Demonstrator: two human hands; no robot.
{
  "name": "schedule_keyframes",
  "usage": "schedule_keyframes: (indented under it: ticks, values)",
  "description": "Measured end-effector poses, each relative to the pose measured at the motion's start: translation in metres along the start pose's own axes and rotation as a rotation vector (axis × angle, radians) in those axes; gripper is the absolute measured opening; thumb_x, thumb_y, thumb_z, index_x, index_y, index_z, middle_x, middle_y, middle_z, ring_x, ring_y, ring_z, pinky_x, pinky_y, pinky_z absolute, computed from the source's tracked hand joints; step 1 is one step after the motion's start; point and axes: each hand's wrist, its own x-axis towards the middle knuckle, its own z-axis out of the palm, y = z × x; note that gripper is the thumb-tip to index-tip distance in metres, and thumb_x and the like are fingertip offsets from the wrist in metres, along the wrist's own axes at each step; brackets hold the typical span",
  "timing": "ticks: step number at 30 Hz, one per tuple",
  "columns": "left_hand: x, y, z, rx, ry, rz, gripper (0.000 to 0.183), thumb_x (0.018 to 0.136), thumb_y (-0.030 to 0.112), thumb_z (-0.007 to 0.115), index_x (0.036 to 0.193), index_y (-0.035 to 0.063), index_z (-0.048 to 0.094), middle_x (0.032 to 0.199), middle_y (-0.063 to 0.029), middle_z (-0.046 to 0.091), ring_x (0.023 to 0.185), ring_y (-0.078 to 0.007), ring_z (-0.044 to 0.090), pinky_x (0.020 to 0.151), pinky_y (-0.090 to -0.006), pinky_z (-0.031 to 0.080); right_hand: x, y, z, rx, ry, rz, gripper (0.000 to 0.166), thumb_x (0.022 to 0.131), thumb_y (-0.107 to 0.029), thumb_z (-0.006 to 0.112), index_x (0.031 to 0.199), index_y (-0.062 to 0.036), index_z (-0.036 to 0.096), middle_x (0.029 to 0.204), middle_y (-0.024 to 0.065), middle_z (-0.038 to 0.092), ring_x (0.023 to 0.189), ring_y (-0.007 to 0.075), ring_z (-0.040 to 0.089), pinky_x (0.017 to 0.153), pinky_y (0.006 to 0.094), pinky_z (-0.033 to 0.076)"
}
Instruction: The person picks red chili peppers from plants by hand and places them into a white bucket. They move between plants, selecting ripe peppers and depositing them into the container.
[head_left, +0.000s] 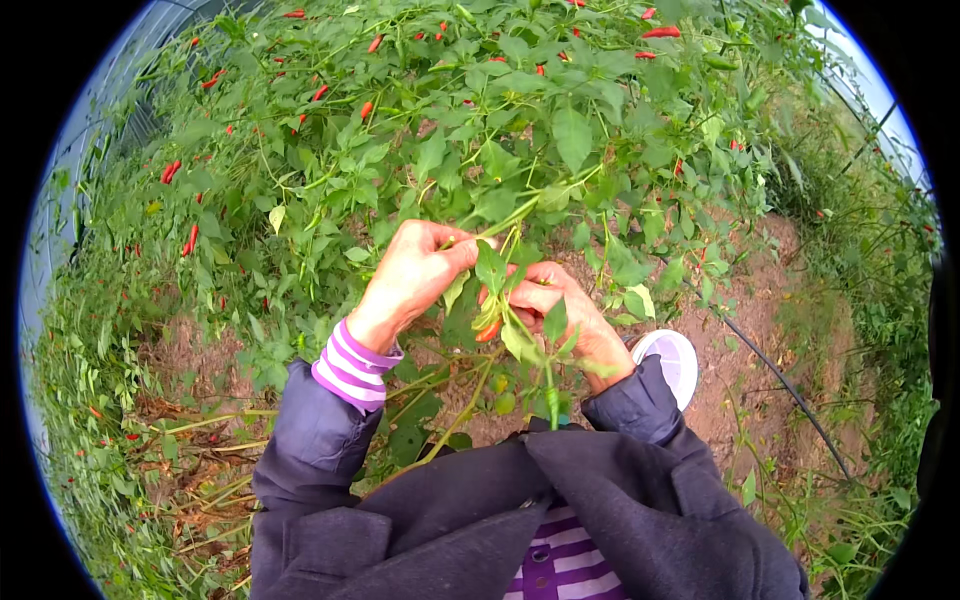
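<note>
My left hand (424, 274) pinches a green chili pepper stem (514, 217) between thumb and forefinger. Close to its right, my right hand (559, 307) has its fingers curled among the leaves of the same plant; whether they hold anything is hidden. An orange-red chili pepper (488, 331) hangs just below and between the hands, beside yellowish leaves. Lower down, a green chili pepper (553, 405) hangs near my jacket. A white plastic bucket (679, 364) stands partly behind my right forearm.
Dense chili pepper plants (337, 142) with red and green fruit spread ahead and to the left. A black irrigation hose (772, 367) crosses the bare soil at the right. Dry stalks (210, 480) lie at the lower left. Netting or sheeting (64, 187) shows along the left rim.
</note>
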Motion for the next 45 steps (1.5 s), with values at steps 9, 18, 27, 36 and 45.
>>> schedule_keyframes:
  ticks: [9,18,27,36,45]
  values:
    - [-0.006,0.004,0.019,-0.272,0.002,-0.050,0.010,0.078,0.003,0.063,0.082,-0.0046,0.068,0.072,-0.0048,0.066,0.065,-0.0080,0.056,0.061,-0.0244,0.046,0.002,0.011,0.008,-0.136,0.221,-0.070,0.034,0.081,-0.039,0.065,0.083,-0.0054,0.063,0.070,-0.0021,0.053,0.066,0.0094,0.048,0.057,0.0274,0.037]
    - [-0.001,-0.023,0.028,0.165,0.172,0.207,0.008,0.078,0.005,0.066,0.083,-0.0015,0.067,0.067,0.0007,0.062,0.063,-0.0060,0.050,0.058,-0.0243,0.041,0.025,0.035,0.010,-1.142,0.710,-0.430,0.017,0.072,-0.013,0.058,0.082,-0.0026,0.066,0.078,0.0181,0.063,0.070,0.0410,0.061,0.063,0.0492,0.049]
    - [-0.002,-0.008,0.026,-0.115,0.034,0.206,0.010,0.080,0.008,0.069,0.082,-0.0015,0.066,0.069,0.0013,0.061,0.064,-0.0054,0.051,0.062,-0.0229,0.041,0.036,0.063,-0.075,-1.165,0.898,-0.013,0.018,0.078,-0.024,0.064,0.090,-0.0123,0.068,0.084,0.0118,0.065,0.073,0.0307,0.063,0.063,0.0429,0.049]
    - [-0.011,0.026,0.005,0.127,0.648,0.427,0.021,0.086,0.016,0.065,0.102,0.0015,0.067,0.062,0.0085,0.045,0.056,-0.0034,0.035,0.052,-0.0201,0.027,-0.044,0.018,-0.060,0.452,0.242,-0.295,0.020,0.094,-0.023,0.055,0.093,-0.0027,0.057,0.075,0.0018,0.054,0.051,0.0019,0.035,0.038,0.0161,0.024]
    - [-0.031,0.035,0.098,-0.285,0.042,0.320,0.036,0.092,0.019,0.057,0.123,0.0010,0.051,0.066,0.0057,0.046,0.057,-0.0027,0.036,0.050,-0.0191,0.028,-0.065,0.039,-0.037,0.764,0.169,-0.366,0.020,0.095,-0.025,0.052,0.093,-0.0054,0.054,0.075,0.0008,0.053,0.049,0.0018,0.037,0.038,0.0165,0.027]
